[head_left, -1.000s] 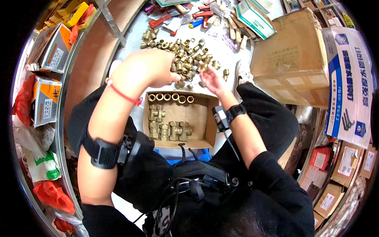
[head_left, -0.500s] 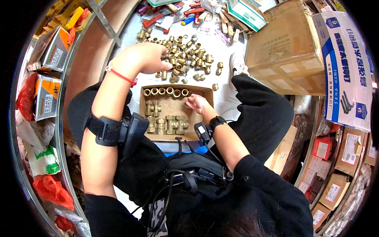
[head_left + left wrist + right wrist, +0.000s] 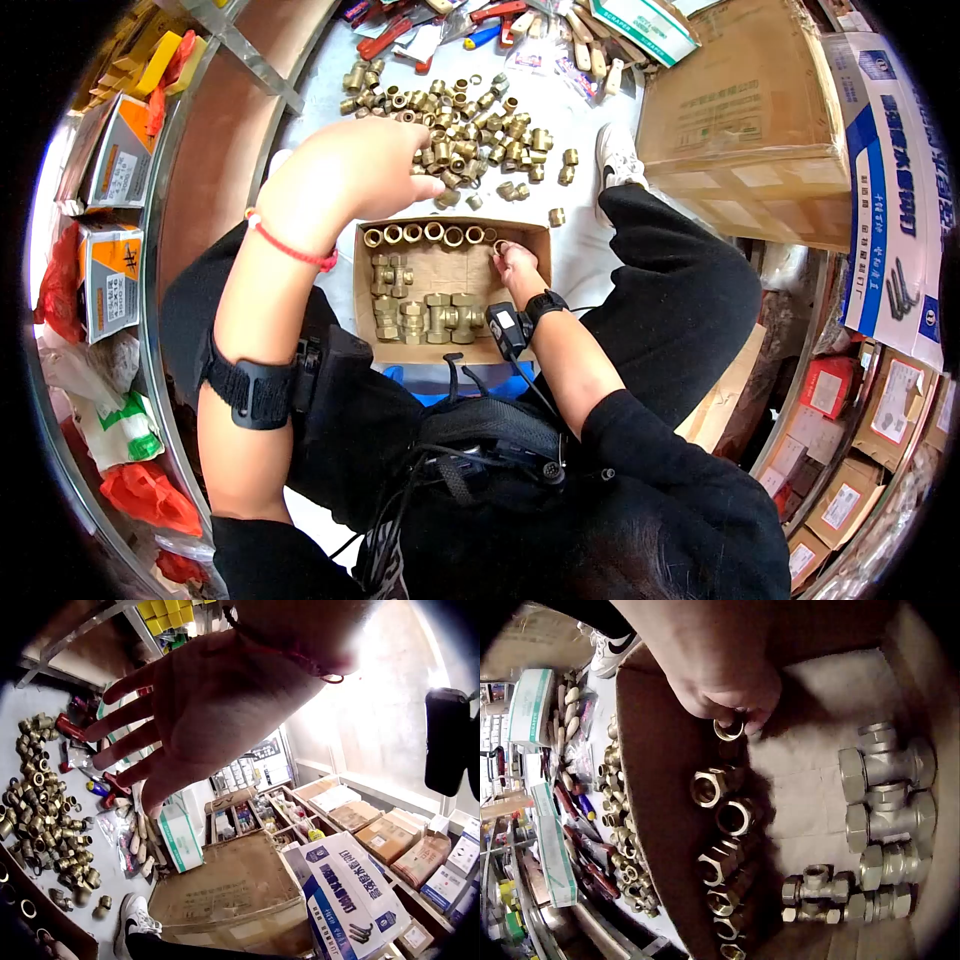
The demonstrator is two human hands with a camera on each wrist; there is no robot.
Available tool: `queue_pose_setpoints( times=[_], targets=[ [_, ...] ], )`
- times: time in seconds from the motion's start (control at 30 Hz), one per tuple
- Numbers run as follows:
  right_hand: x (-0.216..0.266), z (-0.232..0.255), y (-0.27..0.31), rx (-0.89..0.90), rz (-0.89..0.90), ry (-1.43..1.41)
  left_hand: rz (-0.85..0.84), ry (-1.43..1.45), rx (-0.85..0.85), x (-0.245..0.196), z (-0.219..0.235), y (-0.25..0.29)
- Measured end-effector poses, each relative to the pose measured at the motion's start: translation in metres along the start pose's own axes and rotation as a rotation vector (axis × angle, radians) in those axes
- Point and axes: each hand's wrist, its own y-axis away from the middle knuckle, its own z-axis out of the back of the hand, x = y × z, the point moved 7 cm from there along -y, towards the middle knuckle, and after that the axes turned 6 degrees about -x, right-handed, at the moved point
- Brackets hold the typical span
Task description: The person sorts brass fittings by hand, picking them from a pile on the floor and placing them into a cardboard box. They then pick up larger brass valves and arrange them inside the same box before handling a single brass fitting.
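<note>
My right hand [image 3: 518,266] reaches into the cardboard box [image 3: 540,290] and pinches a brass pipe fitting [image 3: 729,733] between thumb and fingers, its round opening facing up. That fitting is at the right end of a row of standing brass fittings [image 3: 724,784] along the box's far wall. Brass tee fittings [image 3: 889,817] and other nut-ended fittings sit at the near left of the box. My left hand [image 3: 345,170] hovers palm down beside the heap of brass fittings [image 3: 455,140]; the left wrist view shows its fingers spread and holding nothing.
Red-handled tools [image 3: 385,40] and a green-and-white carton [image 3: 645,28] lie beyond the heap. A big brown carton [image 3: 740,130] and a white-blue box [image 3: 890,190] stand at the right. Shelving [image 3: 160,300] lines the left. A shoe [image 3: 618,155] rests beside the heap.
My right hand has come from the heap down into the box, bringing a brass fitting to the right end of the row. The left hand stays over by the heap.
</note>
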Motion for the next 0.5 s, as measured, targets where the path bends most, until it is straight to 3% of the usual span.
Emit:
queue_pose_setpoints(
  times=[0.3,0.5],
  targets=[
    [0.004,-0.006,0.01,-0.099,0.001,-0.016,0.021,-0.036,0.056,-0.001,-0.002,0.001],
    [0.002,-0.01,0.0,-0.056,0.066,-0.075,0.025,-0.04,0.038,0.002,-0.003,0.004]
  ],
)
